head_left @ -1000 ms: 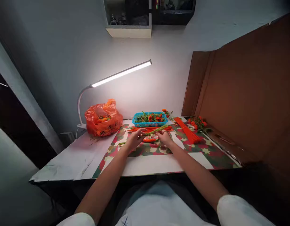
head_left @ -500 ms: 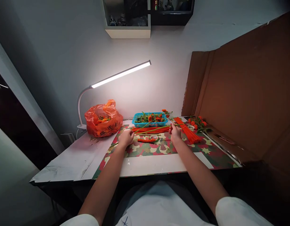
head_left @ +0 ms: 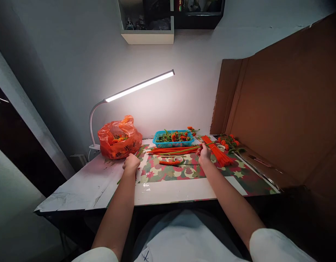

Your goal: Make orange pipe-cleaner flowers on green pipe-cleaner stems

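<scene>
My left hand [head_left: 131, 162] is closed in a fist over the left edge of the patterned mat, around thin green stems [head_left: 141, 150] that stick out above and below it. My right hand [head_left: 204, 154] pinches another green stem [head_left: 190, 149], which points left across a bundle of orange fuzzy sticks [head_left: 168, 150], perhaps pipe cleaners. Just right of that hand lies a second orange bundle [head_left: 217, 152]. Between the hands rest an orange fuzzy rod [head_left: 169, 163] and a roll of tape [head_left: 179, 159].
Behind the bundles stands a blue basket [head_left: 173, 144] of orange flowers and stems. An orange plastic bag [head_left: 120, 142] sits at left beneath a lit lamp [head_left: 140, 86]. More orange flowers [head_left: 227, 142] lie at right, beside a tall cardboard sheet [head_left: 288, 102].
My left hand has moved left and slightly toward me, away from the right hand, with green stems in its fist. My right hand has barely moved.
</scene>
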`<state>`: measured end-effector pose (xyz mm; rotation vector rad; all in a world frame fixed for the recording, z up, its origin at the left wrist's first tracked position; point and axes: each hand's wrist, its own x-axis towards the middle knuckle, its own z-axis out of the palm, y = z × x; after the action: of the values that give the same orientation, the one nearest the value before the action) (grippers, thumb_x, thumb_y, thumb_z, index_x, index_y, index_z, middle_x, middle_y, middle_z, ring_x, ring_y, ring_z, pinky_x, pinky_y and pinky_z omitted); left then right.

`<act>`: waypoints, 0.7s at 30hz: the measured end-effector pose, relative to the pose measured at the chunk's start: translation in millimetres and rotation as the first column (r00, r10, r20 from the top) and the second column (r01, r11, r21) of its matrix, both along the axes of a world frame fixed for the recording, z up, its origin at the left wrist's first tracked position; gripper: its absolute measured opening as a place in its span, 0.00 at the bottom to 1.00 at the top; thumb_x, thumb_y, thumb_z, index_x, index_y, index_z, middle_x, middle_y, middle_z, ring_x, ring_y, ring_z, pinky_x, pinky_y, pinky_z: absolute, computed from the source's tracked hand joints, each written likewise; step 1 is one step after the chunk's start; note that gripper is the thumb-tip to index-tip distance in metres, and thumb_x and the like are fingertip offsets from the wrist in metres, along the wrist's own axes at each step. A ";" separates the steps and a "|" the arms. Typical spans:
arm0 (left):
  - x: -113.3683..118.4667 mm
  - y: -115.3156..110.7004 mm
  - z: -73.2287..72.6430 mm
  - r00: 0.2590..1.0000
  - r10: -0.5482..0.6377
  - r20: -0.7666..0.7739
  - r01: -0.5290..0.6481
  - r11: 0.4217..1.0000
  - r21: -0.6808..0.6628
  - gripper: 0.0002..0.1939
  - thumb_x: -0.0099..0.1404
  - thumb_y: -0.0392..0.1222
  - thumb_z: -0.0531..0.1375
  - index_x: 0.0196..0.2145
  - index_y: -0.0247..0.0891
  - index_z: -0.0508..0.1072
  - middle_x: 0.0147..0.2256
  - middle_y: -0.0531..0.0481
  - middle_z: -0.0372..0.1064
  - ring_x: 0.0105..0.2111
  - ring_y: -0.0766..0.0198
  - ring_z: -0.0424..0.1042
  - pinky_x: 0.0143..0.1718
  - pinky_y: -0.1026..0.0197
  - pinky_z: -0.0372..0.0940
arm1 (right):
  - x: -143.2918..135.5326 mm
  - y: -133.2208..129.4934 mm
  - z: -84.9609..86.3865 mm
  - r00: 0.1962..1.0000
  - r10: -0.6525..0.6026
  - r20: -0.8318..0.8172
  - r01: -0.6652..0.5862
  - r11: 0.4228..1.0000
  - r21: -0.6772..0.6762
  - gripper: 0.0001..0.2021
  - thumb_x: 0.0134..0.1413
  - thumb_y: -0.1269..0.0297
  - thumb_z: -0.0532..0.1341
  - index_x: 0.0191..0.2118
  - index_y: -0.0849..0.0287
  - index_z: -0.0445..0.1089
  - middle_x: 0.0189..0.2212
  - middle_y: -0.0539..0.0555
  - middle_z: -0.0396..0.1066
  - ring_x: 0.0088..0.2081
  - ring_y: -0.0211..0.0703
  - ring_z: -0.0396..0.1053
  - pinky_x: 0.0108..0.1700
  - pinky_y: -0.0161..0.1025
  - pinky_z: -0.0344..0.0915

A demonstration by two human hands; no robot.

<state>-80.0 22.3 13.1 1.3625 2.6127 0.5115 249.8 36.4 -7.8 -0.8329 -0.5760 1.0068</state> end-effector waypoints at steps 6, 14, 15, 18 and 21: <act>14.9 -9.9 3.8 0.997 0.020 -0.074 -0.013 0.995 0.096 0.19 0.66 0.44 0.58 0.52 0.36 0.66 0.52 0.42 0.65 0.47 0.55 0.69 0.45 0.48 0.68 | -1.6 -4.5 8.1 0.995 0.000 -0.100 -0.017 0.987 -0.162 0.16 0.61 0.59 0.57 0.51 0.60 0.65 0.49 0.57 0.66 0.46 0.45 0.68 0.47 0.48 0.69; 29.0 -16.8 5.9 0.992 -0.017 -0.126 0.037 0.986 0.163 0.24 0.60 0.49 0.58 0.49 0.31 0.68 0.54 0.30 0.59 0.56 0.37 0.57 0.51 0.38 0.56 | 5.9 -7.2 13.3 0.980 0.022 -0.197 -0.062 0.978 -0.200 0.16 0.61 0.59 0.57 0.52 0.60 0.65 0.49 0.57 0.66 0.46 0.45 0.68 0.47 0.48 0.69; 29.5 -17.1 5.7 0.991 -0.020 -0.133 0.044 0.983 0.179 0.24 0.59 0.49 0.58 0.48 0.30 0.69 0.53 0.28 0.59 0.56 0.35 0.56 0.51 0.36 0.54 | 6.8 -6.7 13.3 0.978 0.020 -0.208 -0.063 0.977 -0.204 0.16 0.61 0.60 0.58 0.52 0.61 0.64 0.49 0.57 0.66 0.46 0.45 0.68 0.47 0.48 0.69; 32.5 -17.8 4.7 0.982 -0.085 -0.167 0.125 0.961 0.247 0.24 0.57 0.49 0.58 0.47 0.30 0.69 0.53 0.27 0.59 0.56 0.32 0.54 0.52 0.35 0.50 | 7.8 -5.3 12.5 0.973 0.020 -0.230 -0.069 0.976 -0.206 0.16 0.61 0.60 0.57 0.52 0.61 0.64 0.49 0.57 0.66 0.46 0.45 0.68 0.46 0.48 0.69; 40.2 -17.9 2.2 0.929 -0.299 -0.217 0.356 0.882 0.308 0.23 0.57 0.49 0.59 0.48 0.36 0.69 0.54 0.34 0.59 0.56 0.38 0.55 0.54 0.40 0.50 | 8.0 -4.2 11.4 0.971 0.025 -0.237 -0.073 0.978 -0.194 0.16 0.61 0.59 0.57 0.52 0.60 0.65 0.50 0.57 0.66 0.46 0.45 0.68 0.47 0.48 0.69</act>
<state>-39.8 4.5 15.3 1.9899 2.4043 0.8638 257.8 32.1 3.6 -0.8664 -0.2967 1.2043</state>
